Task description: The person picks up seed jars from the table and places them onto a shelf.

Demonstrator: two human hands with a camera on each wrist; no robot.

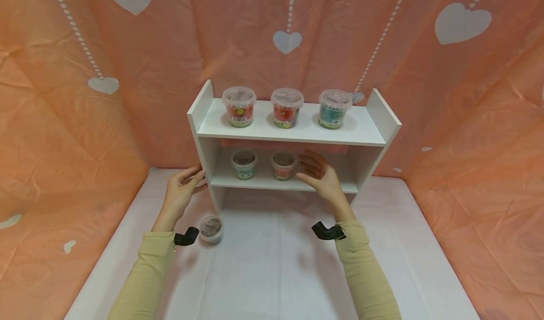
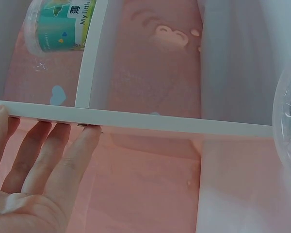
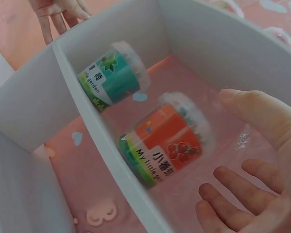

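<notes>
My left hand (image 1: 180, 188) rests its fingertips against the left side panel of a white shelf unit (image 1: 293, 188); in the left wrist view its fingers (image 2: 63, 165) touch the panel's edge. My right hand (image 1: 320, 176) is over the lower shelf with its fingers spread, just right of a red-labelled lidded cup (image 1: 283, 165). A gap shows between that hand and the cup in the right wrist view, and nothing is in its grasp. A teal-labelled cup (image 1: 244, 164) stands farther left on the same shelf.
Two red-labelled cups (image 1: 239, 107) (image 1: 287, 108) and a teal one (image 1: 334, 110) stand along the top shelf. Near the unit's left foot, another lidded cup (image 1: 211, 230) sits on the white table (image 1: 255, 273). An orange cloth (image 1: 250, 41) with hearts hangs behind.
</notes>
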